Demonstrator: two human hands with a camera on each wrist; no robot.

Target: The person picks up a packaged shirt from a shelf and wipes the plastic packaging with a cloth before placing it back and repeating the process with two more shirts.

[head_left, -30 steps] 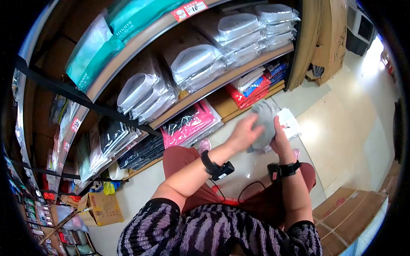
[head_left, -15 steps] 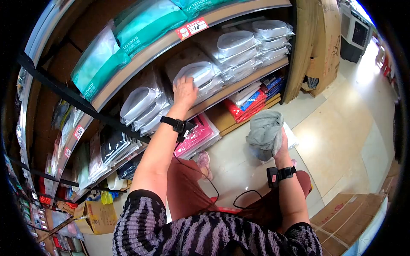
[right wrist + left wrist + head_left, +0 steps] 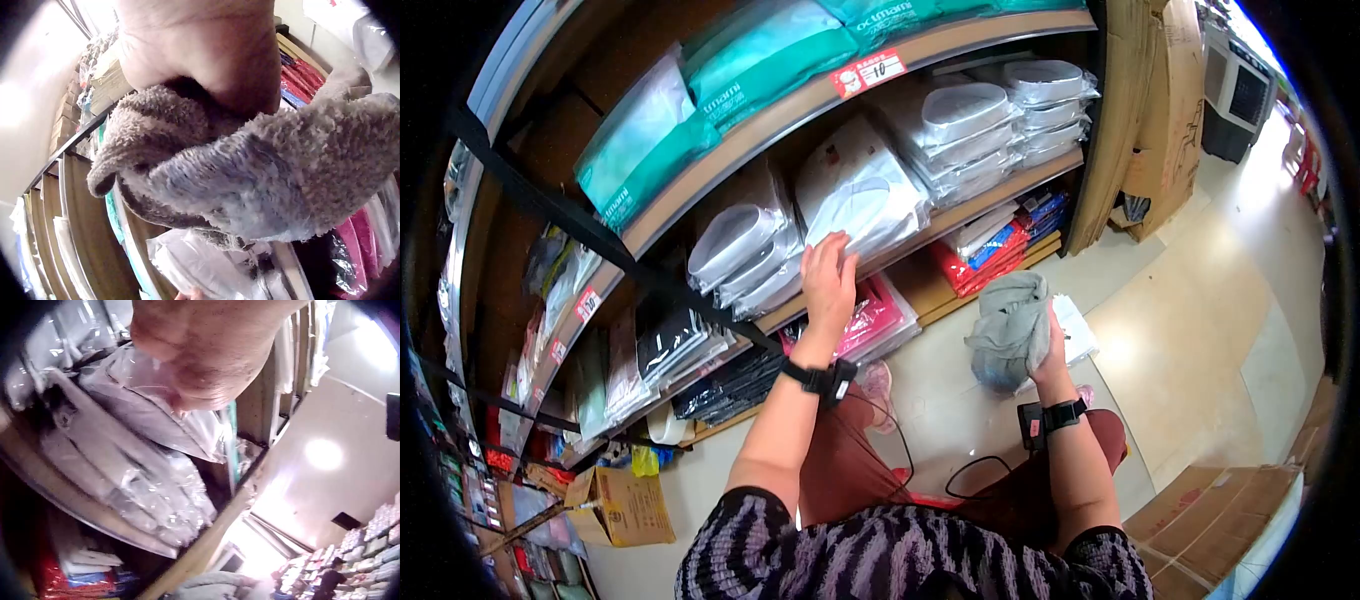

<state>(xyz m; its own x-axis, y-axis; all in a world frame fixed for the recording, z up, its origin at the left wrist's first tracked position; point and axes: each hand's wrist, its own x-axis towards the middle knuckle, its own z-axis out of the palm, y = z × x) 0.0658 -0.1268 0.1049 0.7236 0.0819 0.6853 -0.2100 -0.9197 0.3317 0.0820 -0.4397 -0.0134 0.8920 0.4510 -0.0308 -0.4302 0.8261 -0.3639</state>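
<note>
My left hand is at the front edge of a plastic-wrapped white shirt, its straight fingers touching the clear wrap. The shirt tops the second stack from the left on the shelf, with its collar low near my fingertips. The left wrist view shows this hand over the tilted packet; its fingertips are hidden. In my right hand I grip a bunched grey fluffy cloth above the floor. In the right wrist view the cloth hangs below the hand.
More wrapped white shirts are stacked on the same shelf. Teal packets lie above it; pink and red packets lie below. A black strap crosses the shelf front. Cardboard boxes stand on the right.
My left hand left the grey cloth, reached the shirt stack's collar, then came down to its front edge. The top shirt now lies tipped forward. My right hand kept the cloth.
</note>
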